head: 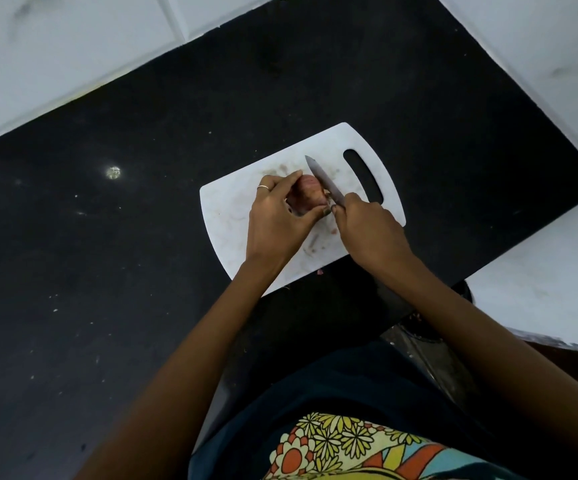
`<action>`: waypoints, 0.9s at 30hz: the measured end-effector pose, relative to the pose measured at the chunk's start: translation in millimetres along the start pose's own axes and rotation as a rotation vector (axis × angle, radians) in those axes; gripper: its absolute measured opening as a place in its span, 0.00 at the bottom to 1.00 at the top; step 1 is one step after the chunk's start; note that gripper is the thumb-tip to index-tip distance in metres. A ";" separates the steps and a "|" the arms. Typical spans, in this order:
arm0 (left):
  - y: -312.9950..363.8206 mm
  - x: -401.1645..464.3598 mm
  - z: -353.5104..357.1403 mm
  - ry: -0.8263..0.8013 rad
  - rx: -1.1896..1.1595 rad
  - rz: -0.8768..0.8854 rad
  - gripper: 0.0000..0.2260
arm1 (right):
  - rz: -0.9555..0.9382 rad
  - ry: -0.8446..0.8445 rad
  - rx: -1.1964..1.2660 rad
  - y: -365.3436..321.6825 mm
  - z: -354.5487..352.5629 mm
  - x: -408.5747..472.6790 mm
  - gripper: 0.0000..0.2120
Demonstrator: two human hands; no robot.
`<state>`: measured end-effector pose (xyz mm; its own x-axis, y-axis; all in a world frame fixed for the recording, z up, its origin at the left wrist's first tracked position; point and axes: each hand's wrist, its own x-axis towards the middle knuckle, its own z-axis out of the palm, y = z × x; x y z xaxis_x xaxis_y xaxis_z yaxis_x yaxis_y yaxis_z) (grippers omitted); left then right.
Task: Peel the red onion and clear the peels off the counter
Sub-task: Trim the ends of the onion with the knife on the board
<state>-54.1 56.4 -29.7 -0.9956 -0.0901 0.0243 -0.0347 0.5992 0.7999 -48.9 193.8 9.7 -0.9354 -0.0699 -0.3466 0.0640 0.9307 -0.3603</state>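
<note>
The dark table carried scattered pale specks on its left stretch, too small to tell as peel or crumbs. Toward the middle lay a white cutting board, stained with faint reddish smears, and the red onion sat on it near the centre.

The left hand, a ring on one finger, cupped the onion from its left side, fingers curled over the top and thumb under the near edge, so its grip was closed around the bulb. Judging by its size in the hand, the onion was light and firm, but its papery outer skin looked dry and brittle, likely to tear in flakes, and the layer beneath would probably be slick. A hold across the round sides, clear of the ends, seemed the soundest, since it left the root and the tip free for the blade.

To the right, the knife lay slanted against the onion's right side, tip pointing away from the person. The right hand had its grip wrapped tightly on the handle, which was hidden inside the fist. The left thumb sat very near the blade's heel, a spot where a slip on the smooth skin could nick it.
</note>
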 end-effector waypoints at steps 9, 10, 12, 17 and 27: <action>2.1 2.0 -0.7 -0.017 0.015 -0.001 0.31 | 0.005 -0.109 -0.057 -10.7 -11.4 -2.9 0.08; 2.0 3.3 -0.6 -0.022 0.018 -0.003 0.31 | 0.009 -0.122 -0.055 -12.2 -13.0 -1.7 0.08; 2.5 5.3 0.6 -0.019 0.019 -0.007 0.30 | 0.017 -0.144 -0.057 -14.0 -15.2 1.9 0.08; 2.8 8.8 1.6 -0.029 -0.002 -0.007 0.30 | 0.023 -0.215 -0.038 -14.5 -21.3 11.5 0.10; -0.9 7.4 -5.9 -0.054 -0.031 -0.044 0.31 | 0.024 -0.207 0.038 -16.8 -24.6 0.5 0.06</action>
<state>-60.9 50.5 -26.7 -0.9964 -0.0725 -0.0429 -0.0767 0.5704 0.8178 -59.0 187.0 36.8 -0.8425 -0.1235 -0.5244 0.1023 0.9190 -0.3807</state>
